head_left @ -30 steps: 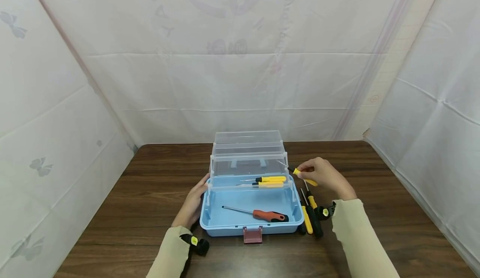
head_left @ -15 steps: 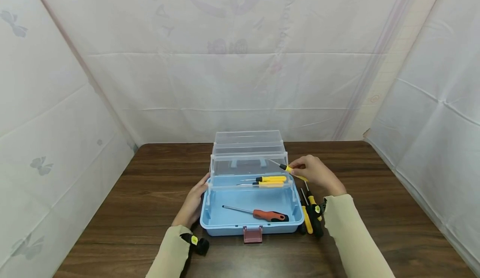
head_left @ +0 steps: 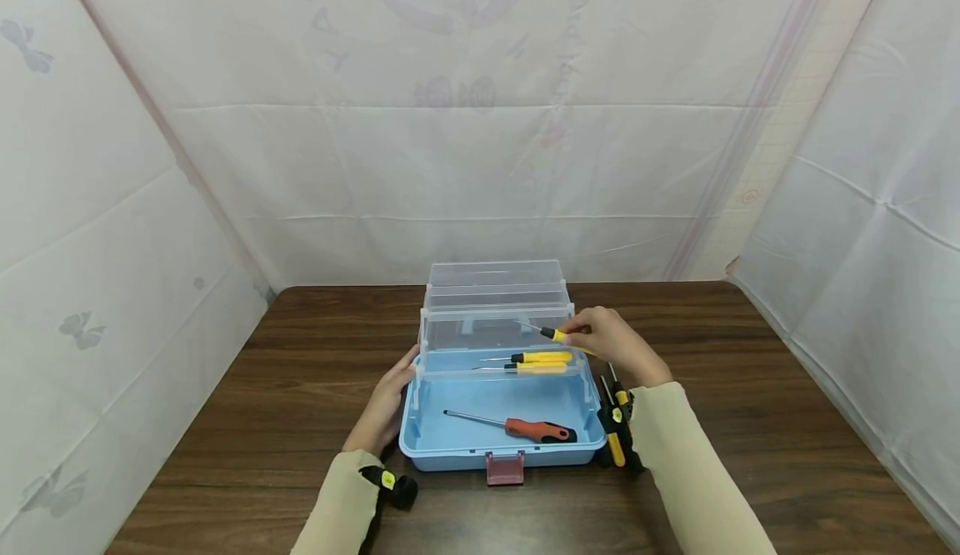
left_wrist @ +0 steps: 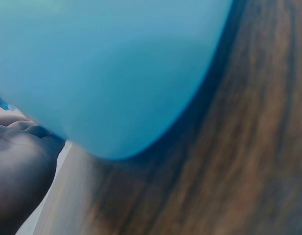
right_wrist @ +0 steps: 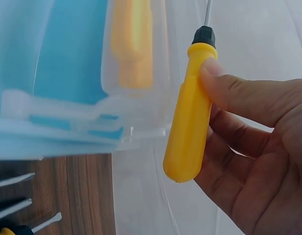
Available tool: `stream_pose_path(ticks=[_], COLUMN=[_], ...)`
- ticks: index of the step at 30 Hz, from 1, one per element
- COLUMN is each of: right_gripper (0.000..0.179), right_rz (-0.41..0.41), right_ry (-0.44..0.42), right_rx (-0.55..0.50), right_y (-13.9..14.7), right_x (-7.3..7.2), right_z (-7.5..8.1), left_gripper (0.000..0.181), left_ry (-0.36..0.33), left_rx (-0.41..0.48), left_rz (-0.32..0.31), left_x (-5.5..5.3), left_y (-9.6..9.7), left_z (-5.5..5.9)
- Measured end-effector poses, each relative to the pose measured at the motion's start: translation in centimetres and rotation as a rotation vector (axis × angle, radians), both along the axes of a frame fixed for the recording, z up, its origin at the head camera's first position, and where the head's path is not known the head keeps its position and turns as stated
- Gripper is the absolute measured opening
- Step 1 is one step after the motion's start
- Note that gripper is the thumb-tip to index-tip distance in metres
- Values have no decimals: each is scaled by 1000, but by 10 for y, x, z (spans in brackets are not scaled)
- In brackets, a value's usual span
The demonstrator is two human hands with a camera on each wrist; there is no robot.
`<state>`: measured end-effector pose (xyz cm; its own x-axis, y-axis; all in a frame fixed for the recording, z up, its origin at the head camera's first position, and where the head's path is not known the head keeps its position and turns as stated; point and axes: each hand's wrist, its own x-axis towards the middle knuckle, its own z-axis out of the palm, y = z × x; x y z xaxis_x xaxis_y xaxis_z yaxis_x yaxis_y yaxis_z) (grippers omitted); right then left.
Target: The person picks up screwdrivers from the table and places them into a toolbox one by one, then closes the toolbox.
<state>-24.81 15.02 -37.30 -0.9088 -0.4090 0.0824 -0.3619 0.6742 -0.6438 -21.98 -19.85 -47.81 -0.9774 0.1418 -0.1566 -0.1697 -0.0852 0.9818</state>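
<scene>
The right hand [head_left: 613, 345] is pinching a yellow-handled screwdriver [right_wrist: 187, 127] near the clear tray [head_left: 447, 374] of a blue toolbox [head_left: 442, 462].

Thumb and fingers are gripping its handle, leaving the shaft free and pointing left, roughly as two yellow screwdrivers [head_left: 546, 357] are lying in the tray. The left hand [head_left: 384, 403] is resting against the toolbox's left side, apparently steadying it; with its fingers partly hidden, whether they are curling round it cannot be told. A red-handled screwdriver [head_left: 529, 429] is lying inside, while other screwdrivers [head_left: 616, 448] are lying on the desk [head_left: 262, 438] just beside the toolbox, seemingly within easy reach.
</scene>
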Motion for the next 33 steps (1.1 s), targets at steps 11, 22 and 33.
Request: stream_pose_path(ticks=[11,22,33], right_gripper=[19,20,20], right_rz=[10,41,69], right_ry=[36,43,42], right_rx=[11,16,-14], right_y=[-14,-23,-32], right_x=[-5,-5,-8], right_z=[-2,2,-1], left_gripper=[53,53,53], left_ry=[-5,8,19], left_rx=[-5,-2,2], left_rz=[-2,-6,-17], left_x=[-1,-1,-2], left_y=[-1,-1,-3], left_z=[0,0,-1])
